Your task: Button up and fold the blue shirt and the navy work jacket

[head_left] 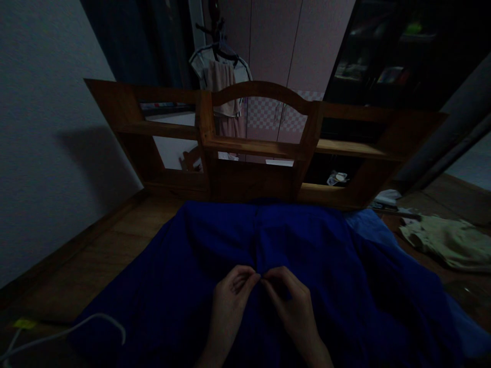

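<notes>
Left hand and right hand pinched closed, apparently on blue garment midline, fingertips nearly touching. Step: likely fine fingerwork there; next calls for steady cloth.

The garment is matt cloth, the shelf wood
</notes>
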Tool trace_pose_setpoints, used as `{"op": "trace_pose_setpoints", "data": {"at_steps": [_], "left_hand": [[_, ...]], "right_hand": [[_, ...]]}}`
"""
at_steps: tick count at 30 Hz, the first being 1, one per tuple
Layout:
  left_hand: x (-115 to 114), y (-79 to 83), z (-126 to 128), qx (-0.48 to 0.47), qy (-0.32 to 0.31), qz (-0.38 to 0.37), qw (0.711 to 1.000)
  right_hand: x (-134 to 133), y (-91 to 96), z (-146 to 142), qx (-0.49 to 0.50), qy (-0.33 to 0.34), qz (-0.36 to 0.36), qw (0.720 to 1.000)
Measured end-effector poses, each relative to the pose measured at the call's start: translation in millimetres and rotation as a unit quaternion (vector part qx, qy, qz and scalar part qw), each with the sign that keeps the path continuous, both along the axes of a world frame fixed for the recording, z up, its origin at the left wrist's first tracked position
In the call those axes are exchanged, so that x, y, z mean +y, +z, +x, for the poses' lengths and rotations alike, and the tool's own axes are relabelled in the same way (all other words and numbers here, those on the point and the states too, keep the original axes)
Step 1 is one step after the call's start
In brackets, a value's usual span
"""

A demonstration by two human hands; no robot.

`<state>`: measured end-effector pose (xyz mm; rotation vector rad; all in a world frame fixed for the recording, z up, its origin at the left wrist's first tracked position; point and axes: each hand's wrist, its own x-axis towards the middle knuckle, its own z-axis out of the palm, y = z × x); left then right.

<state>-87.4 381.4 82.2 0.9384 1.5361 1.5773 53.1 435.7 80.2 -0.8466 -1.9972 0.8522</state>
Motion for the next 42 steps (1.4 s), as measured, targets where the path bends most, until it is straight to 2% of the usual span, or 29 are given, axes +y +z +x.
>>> {"op": "trace_pose_setpoints", "data": {"at_steps": [16,29,42], "left_hand": [[6.1,-11.0,-1.0,-0.058,-0.004,-0.014,0.998],[14.1,-36.8,-0.9,-0.108,0.0,-0.025,0.994],[17.5,-41.2,-2.8,-0.104,-0.002,-0.03,0.994]], "right_hand": [[0.3,-3.2,0.3,0.016,-0.01,-0.004,1.0],[6.8,-20.5,-2.1,-0.003,-0.019,-0.019,1.0],[5.4,-20.8,-1.9,-0.004,-0.017,-0.009,1.0]]}}
